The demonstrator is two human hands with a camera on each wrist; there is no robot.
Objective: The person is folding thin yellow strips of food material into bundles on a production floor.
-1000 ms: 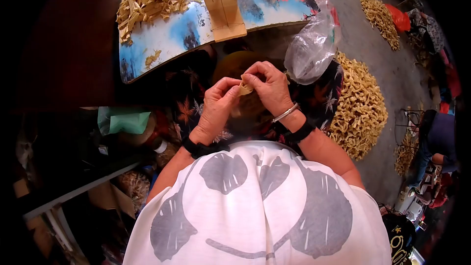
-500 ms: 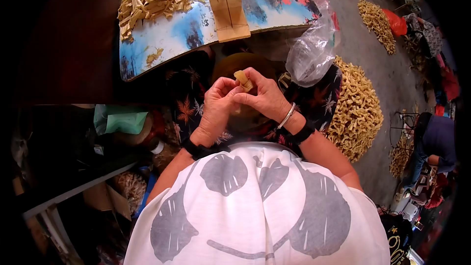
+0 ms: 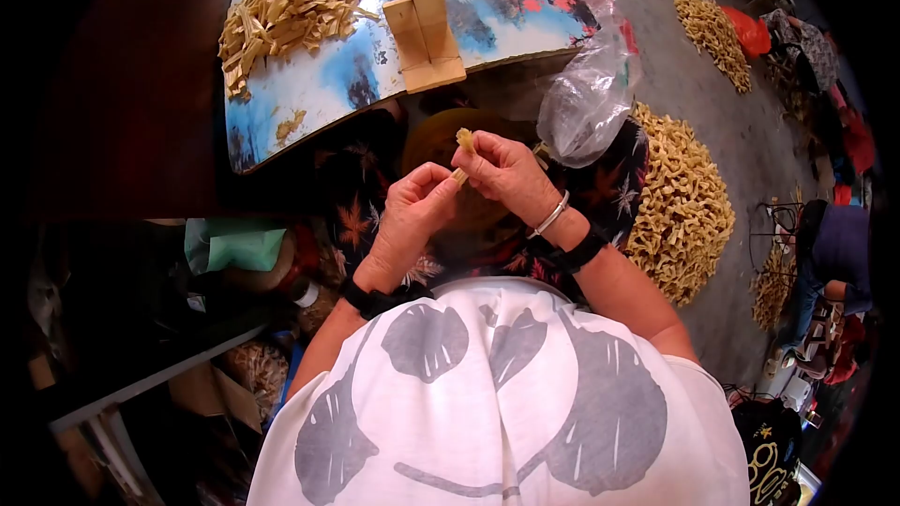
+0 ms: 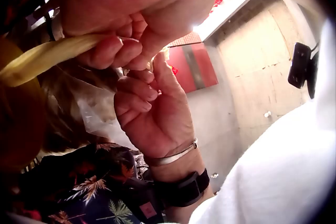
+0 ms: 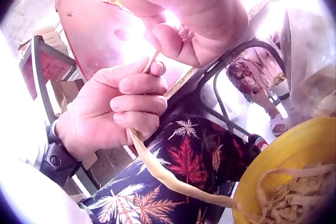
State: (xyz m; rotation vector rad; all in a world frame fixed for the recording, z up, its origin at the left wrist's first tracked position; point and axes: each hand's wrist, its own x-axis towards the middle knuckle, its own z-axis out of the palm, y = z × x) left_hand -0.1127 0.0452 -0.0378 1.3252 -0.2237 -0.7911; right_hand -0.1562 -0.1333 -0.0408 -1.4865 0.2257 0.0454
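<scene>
Both hands work close together above the person's lap on a long, pale yellow, flexible strip (image 3: 458,176). The left hand (image 3: 417,208) pinches it between thumb and curled fingers. From that hand a tail of the strip (image 5: 178,184) hangs toward a yellow basin (image 5: 278,142) holding more strips. The right hand (image 3: 509,175), with a bracelet at its wrist, pinches the strip beside the left fingertips. A short frayed end (image 3: 465,138) sticks up past the right thumb. In the left wrist view, the right hand (image 4: 157,111) shows behind the left hand (image 4: 142,8).
Ahead, a painted tabletop (image 3: 328,75) bears a heap of strips (image 3: 300,5) and a wooden stand (image 3: 427,37) at its edge. Clear plastic (image 3: 591,112) hangs off the right side. A big pile of short knotted pieces (image 3: 682,206) lies on the floor, with another pile (image 3: 712,33) beyond.
The right hand's fingers have turned and shifted around the strip. Its wide folded end, seen between the hands half a second ago, now stands up narrow past the right thumb.
</scene>
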